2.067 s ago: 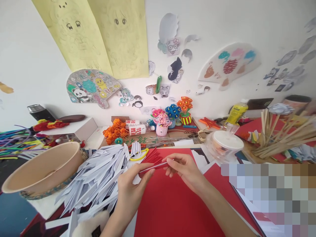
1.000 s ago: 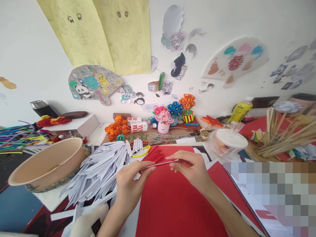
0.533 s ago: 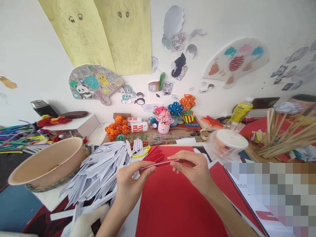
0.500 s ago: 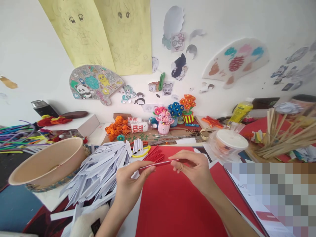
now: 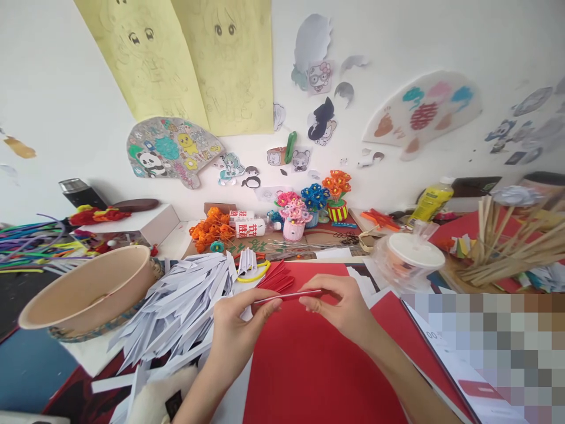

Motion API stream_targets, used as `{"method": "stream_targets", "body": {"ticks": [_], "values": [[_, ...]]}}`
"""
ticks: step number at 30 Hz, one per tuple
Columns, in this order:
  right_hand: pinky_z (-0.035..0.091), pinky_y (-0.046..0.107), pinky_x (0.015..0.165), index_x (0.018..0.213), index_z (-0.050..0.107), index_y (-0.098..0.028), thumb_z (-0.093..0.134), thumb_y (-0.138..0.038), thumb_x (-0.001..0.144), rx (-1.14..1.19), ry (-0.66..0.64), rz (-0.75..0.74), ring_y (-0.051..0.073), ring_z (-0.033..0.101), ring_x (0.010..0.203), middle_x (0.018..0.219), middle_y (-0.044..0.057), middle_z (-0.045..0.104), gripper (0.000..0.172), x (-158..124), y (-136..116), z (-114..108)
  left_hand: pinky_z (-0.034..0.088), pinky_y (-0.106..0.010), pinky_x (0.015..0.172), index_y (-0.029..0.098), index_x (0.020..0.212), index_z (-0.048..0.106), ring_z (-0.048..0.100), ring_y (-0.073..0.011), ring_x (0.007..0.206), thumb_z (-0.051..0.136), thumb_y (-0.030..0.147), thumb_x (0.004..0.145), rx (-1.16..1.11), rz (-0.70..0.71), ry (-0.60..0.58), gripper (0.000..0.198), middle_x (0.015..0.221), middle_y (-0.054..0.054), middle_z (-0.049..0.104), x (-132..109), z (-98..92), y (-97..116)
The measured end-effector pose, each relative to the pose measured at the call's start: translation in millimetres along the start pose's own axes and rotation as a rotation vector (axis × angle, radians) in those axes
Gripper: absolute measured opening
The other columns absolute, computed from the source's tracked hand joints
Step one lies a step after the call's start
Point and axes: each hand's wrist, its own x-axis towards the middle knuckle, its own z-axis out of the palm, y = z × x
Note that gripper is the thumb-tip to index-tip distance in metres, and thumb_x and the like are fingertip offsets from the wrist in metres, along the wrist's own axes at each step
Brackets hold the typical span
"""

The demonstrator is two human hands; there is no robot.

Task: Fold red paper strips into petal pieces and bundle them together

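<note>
A narrow folded strip of red paper (image 5: 290, 296), with a pale edge showing, is stretched level between my two hands. My left hand (image 5: 241, 321) pinches its left end between thumb and fingers. At the other end, my right hand (image 5: 338, 300) grips it the same way, thumb below and fingers on top. Under both hands lies a large red paper sheet (image 5: 304, 365). Just behind the strip rests a small bunch of folded red strips (image 5: 279, 275). To the left of my left hand spreads a big heap of folded white paper strips (image 5: 180, 300).
A beige oval bowl (image 5: 88, 288) stands at the left. Yellow-handled scissors (image 5: 258, 272) lie behind the white heap. Pipe-cleaner flowers in a pink pot (image 5: 293, 229) stand by the wall. At the right are a lidded white tub (image 5: 417, 250) and wooden sticks (image 5: 498, 247).
My right hand has slid slightly left along the strip, so the hands are closer together. The strip stays held between them, and the view has shifted a little.
</note>
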Motion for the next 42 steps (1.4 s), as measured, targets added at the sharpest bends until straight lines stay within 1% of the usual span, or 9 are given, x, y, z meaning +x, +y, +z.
{"method": "stream_targets", "body": {"ticks": [3, 6, 8, 11, 16, 25, 31, 37, 42], "values": [[0.048, 0.028, 0.055, 0.069, 0.072, -0.019, 0.073, -0.037, 0.082, 0.040, 0.013, 0.004, 0.017, 0.060, 0.056, 0.060, 0.004, 0.067, 0.022, -2, 2, 1, 0.049, -0.020, 0.049, 0.020, 0.078, 0.076, 0.061, -0.0113, 0.046, 0.069, 0.032, 0.084, 0.003, -0.001, -0.010, 0.015, 0.064, 0.000, 0.075, 0, -0.3, -2], [0.047, 0.027, 0.050, 0.067, 0.074, -0.018, 0.077, -0.037, 0.078, 0.122, 0.037, 0.039, 0.016, 0.059, 0.051, 0.057, 0.003, 0.066, 0.022, -4, 4, 2, 0.048, -0.019, 0.047, 0.020, 0.080, 0.078, 0.058, -0.0099, 0.043, 0.072, 0.032, 0.081, -0.001, -0.001, 0.000, 0.013, 0.060, 0.001, 0.074, -2, 0.2, -4], [0.047, 0.026, 0.048, 0.068, 0.074, -0.018, 0.079, -0.036, 0.076, 0.145, 0.051, 0.054, 0.015, 0.058, 0.049, 0.056, 0.003, 0.065, 0.020, -4, 5, 2, 0.047, -0.019, 0.046, 0.020, 0.080, 0.078, 0.056, -0.0095, 0.041, 0.073, 0.032, 0.080, -0.014, -0.029, -0.007, 0.014, 0.059, 0.001, 0.073, -3, 0.6, -5], [0.047, 0.026, 0.049, 0.067, 0.074, -0.018, 0.079, -0.036, 0.075, 0.127, 0.062, 0.055, 0.015, 0.058, 0.050, 0.056, 0.003, 0.065, 0.020, -3, 4, 1, 0.047, -0.020, 0.047, 0.020, 0.078, 0.078, 0.056, -0.0098, 0.042, 0.072, 0.034, 0.081, -0.020, -0.060, -0.025, 0.016, 0.058, 0.001, 0.072, -4, 0.5, -5], [0.047, 0.026, 0.048, 0.066, 0.073, -0.019, 0.079, -0.039, 0.076, 0.124, 0.054, 0.067, 0.015, 0.058, 0.049, 0.055, 0.002, 0.065, 0.023, -2, 2, 1, 0.045, -0.020, 0.047, 0.020, 0.070, 0.075, 0.055, -0.0101, 0.044, 0.068, 0.036, 0.083, 0.020, -0.039, -0.065, 0.022, 0.058, 0.001, 0.071, 0, -0.7, -5], [0.048, 0.027, 0.050, 0.070, 0.074, -0.018, 0.081, -0.040, 0.074, 0.169, 0.062, 0.094, 0.015, 0.059, 0.050, 0.059, 0.002, 0.066, 0.023, -1, 8, 2, 0.046, -0.020, 0.046, 0.019, 0.071, 0.075, 0.054, -0.0109, 0.044, 0.067, 0.037, 0.083, -0.028, -0.099, -0.079, 0.023, 0.056, 0.000, 0.068, 2, 0.3, -3], [0.051, 0.026, 0.055, 0.076, 0.075, -0.018, 0.079, -0.037, 0.076, 0.255, 0.005, 0.126, 0.014, 0.059, 0.056, 0.064, 0.001, 0.065, 0.019, 0, 7, 2, 0.044, -0.019, 0.047, 0.020, 0.076, 0.076, 0.053, -0.0096, 0.043, 0.067, 0.034, 0.084, 0.010, -0.051, -0.028, 0.018, 0.056, 0.002, 0.067, -1, 1.6, -4], [0.051, 0.025, 0.054, 0.083, 0.077, -0.019, 0.077, -0.036, 0.079, 0.343, -0.005, 0.104, 0.013, 0.060, 0.056, 0.072, 0.003, 0.067, 0.017, 1, 9, 3, 0.043, -0.018, 0.046, 0.019, 0.075, 0.075, 0.053, -0.0091, 0.043, 0.068, 0.033, 0.084, 0.026, 0.007, -0.009, 0.018, 0.058, 0.002, 0.070, -3, 2.3, -3], [0.050, 0.024, 0.052, 0.082, 0.077, -0.019, 0.081, -0.031, 0.075, 0.372, -0.008, 0.078, 0.012, 0.059, 0.056, 0.069, 0.002, 0.066, 0.014, 1, 13, 4, 0.044, -0.018, 0.046, 0.020, 0.077, 0.075, 0.053, -0.0080, 0.042, 0.069, 0.031, 0.085, 0.012, 0.033, 0.015, 0.015, 0.061, 0.002, 0.072, -4, 2.2, -3]]}}
